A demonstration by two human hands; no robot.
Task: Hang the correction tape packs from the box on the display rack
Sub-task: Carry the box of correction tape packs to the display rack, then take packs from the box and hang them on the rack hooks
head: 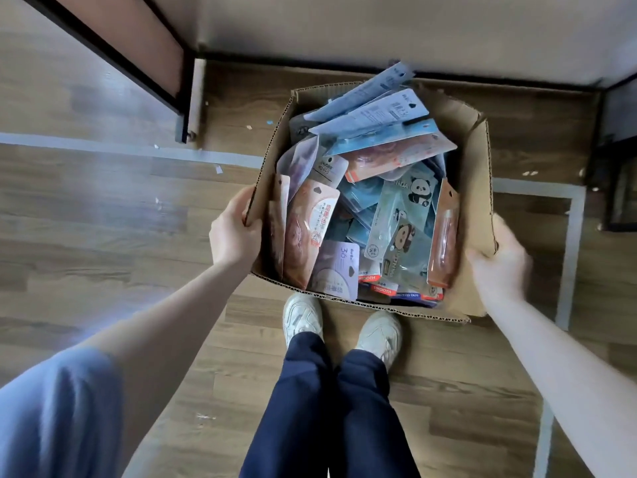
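Note:
An open cardboard box [477,201] sits in front of my feet, above the wooden floor. It is packed with several correction tape packs [365,208] in blue, orange, lilac and panda-print cards, some sticking out over the far rim. My left hand [234,232] grips the box's left wall, thumb over the edge. My right hand [499,267] holds the right wall from outside, slightly blurred. The display rack's hooks are not in view.
A dark-framed shelf unit [172,98] stands at the upper left, and a pale shelf or counter [379,25] spans the top. Another dark frame [617,188] is at the right edge. My white shoes [303,315] stand just behind the box.

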